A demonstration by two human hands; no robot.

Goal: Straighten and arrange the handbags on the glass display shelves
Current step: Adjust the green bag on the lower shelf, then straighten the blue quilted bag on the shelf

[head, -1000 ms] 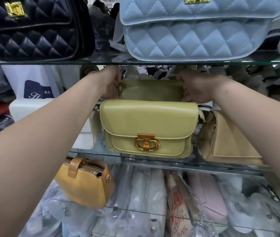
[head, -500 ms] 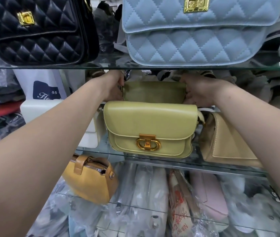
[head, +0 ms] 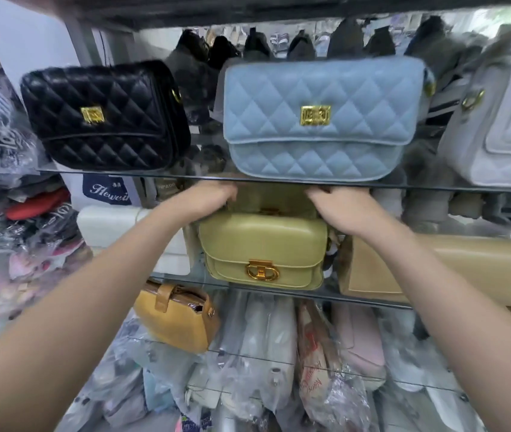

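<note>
Two olive-green handbags stand one behind the other on the middle glass shelf. The front green bag faces me with its gold clasp showing. My left hand grips the left end of the rear green bag, and my right hand grips its right end. The upper shelf edge hides the top of that rear bag and part of my fingers. On the upper glass shelf sit a black quilted bag and a light blue quilted bag.
A tan bag lies right of the green pair, a white bag to their left. A pale grey quilted bag stands at upper right. Below, a mustard bag and several plastic-wrapped bags crowd the lower shelves.
My view has pulled back and tilted up, so the whole upper shelf shows. Both hands stay on the ends of the rear green bag.
</note>
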